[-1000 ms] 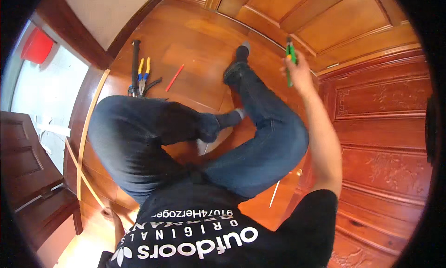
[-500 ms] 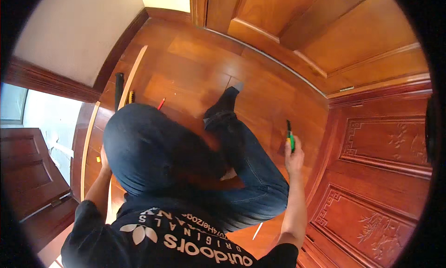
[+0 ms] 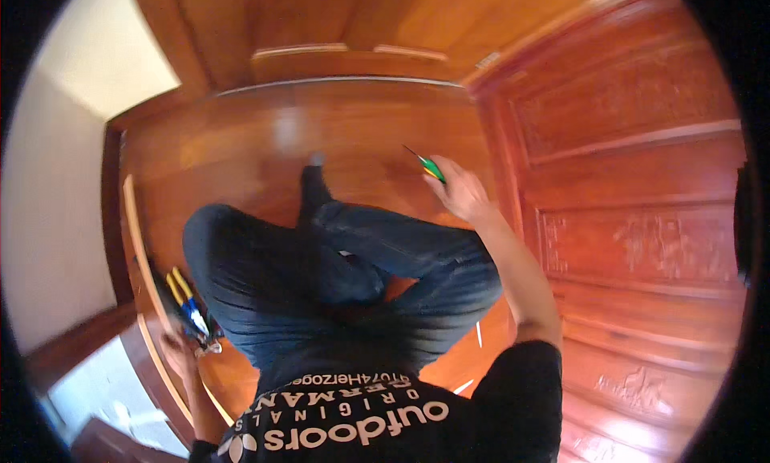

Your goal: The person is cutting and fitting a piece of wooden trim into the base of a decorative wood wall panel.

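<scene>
In my right hand (image 3: 461, 192), raised over the floor beyond my right knee, is a green-and-yellow utility knife (image 3: 433, 169). Its narrow dark blade points away to the upper left. Down by my left hip, my left hand (image 3: 180, 354) closes around a long pale wooden strip (image 3: 147, 264); blur softens the fingers. Pliers (image 3: 186, 299) with yellow and blue handles lie between that strip and my left thigh, close to the hand. A second pale strip (image 3: 156, 359) runs along the outer side of the first.
I sit cross-legged on a brown wooden floor (image 3: 233, 142). A wooden door (image 3: 321, 22) stands ahead, and carved reddish panels (image 3: 626, 230) rise on the right. At the left are a pale wall (image 3: 60, 190) and its dark baseboard (image 3: 116, 222).
My view has swung to the right and my head has tipped. The right hand has moved forward and inward with the knife, its blade now slanting left. My left hand and the pliers have come into clearer view.
</scene>
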`<state>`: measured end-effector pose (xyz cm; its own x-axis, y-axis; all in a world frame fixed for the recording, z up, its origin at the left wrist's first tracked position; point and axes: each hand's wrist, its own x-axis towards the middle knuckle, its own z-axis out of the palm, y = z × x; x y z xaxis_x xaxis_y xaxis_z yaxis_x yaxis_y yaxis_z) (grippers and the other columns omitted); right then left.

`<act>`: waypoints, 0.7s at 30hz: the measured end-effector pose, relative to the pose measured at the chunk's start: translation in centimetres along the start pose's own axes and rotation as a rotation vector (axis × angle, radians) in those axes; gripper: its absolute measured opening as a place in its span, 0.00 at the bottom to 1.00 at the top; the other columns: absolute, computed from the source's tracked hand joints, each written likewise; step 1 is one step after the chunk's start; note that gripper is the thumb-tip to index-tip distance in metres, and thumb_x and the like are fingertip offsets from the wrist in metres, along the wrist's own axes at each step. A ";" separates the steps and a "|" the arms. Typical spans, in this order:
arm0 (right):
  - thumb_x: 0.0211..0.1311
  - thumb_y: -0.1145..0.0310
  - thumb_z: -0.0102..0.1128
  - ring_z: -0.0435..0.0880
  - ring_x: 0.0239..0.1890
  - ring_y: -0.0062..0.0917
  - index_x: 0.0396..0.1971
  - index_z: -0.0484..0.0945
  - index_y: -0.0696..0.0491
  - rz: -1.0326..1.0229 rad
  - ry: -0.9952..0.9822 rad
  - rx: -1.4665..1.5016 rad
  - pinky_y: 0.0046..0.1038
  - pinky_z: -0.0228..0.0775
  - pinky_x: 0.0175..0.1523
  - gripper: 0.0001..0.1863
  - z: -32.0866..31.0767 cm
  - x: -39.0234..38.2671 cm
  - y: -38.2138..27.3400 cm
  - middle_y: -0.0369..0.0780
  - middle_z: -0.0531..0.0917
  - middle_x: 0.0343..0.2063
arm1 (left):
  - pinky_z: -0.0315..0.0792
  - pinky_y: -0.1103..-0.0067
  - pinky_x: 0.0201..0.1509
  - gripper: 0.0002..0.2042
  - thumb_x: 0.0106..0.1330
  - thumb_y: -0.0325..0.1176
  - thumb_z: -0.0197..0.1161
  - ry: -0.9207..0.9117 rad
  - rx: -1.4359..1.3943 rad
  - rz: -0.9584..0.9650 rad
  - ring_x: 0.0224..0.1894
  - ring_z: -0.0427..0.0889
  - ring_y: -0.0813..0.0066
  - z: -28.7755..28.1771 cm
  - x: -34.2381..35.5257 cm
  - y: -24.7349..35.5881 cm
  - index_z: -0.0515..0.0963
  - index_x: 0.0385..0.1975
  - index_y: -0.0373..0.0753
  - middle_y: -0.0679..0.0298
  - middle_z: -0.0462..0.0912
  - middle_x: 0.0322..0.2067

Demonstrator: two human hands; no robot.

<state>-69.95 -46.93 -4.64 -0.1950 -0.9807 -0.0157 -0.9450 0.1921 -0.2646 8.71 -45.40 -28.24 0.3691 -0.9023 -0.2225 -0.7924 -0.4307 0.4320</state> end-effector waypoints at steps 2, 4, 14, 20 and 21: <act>0.73 0.54 0.57 0.82 0.50 0.51 0.58 0.73 0.52 0.004 0.014 -0.048 0.48 0.77 0.53 0.22 -1.1 0.7 0.5 0.50 0.84 0.49 | 0.73 0.56 0.56 0.33 0.73 0.58 0.58 0.068 0.126 0.115 0.53 0.80 0.39 0.8 -0.9 2.5 0.73 0.58 0.28 0.38 0.82 0.49; 0.74 0.54 0.56 0.83 0.49 0.51 0.56 0.73 0.52 0.029 0.018 -0.063 0.48 0.77 0.51 0.20 -1.8 2.1 0.4 0.50 0.84 0.48 | 0.72 0.54 0.54 0.33 0.73 0.58 0.58 0.112 0.178 0.096 0.49 0.80 0.37 1.8 -0.2 0.9 0.74 0.54 0.27 0.38 0.81 0.44; 0.74 0.57 0.53 0.83 0.46 0.53 0.52 0.70 0.51 0.079 -0.152 -0.002 0.52 0.76 0.51 0.16 0.9 1.3 4.2 0.52 0.83 0.47 | 0.71 0.52 0.57 0.28 0.75 0.49 0.59 0.158 0.347 0.330 0.55 0.75 0.36 -0.7 2.6 4.4 0.69 0.62 0.30 0.38 0.73 0.56; 0.74 0.58 0.55 0.82 0.52 0.53 0.64 0.68 0.49 0.104 0.172 0.206 0.51 0.76 0.54 0.23 -0.4 -0.6 6.6 0.53 0.81 0.52 | 0.69 0.59 0.67 0.25 0.73 0.38 0.64 0.128 0.144 0.628 0.62 0.74 0.41 -0.8 6.6 22.2 0.70 0.64 0.30 0.41 0.74 0.59; 0.74 0.60 0.56 0.81 0.52 0.54 0.64 0.68 0.50 0.152 0.229 0.263 0.49 0.76 0.55 0.23 -0.8 -0.8 6.6 0.53 0.81 0.52 | 0.69 0.60 0.68 0.25 0.72 0.36 0.64 0.091 0.072 0.678 0.63 0.74 0.43 -0.5 7.1 25.2 0.70 0.64 0.31 0.43 0.74 0.59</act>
<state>-76.25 -44.84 -5.59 -0.4093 -0.9024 0.1347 -0.8072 0.2893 -0.5146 -8.42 -62.70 -18.49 -0.1831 -0.9713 0.1517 -0.8919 0.2290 0.3899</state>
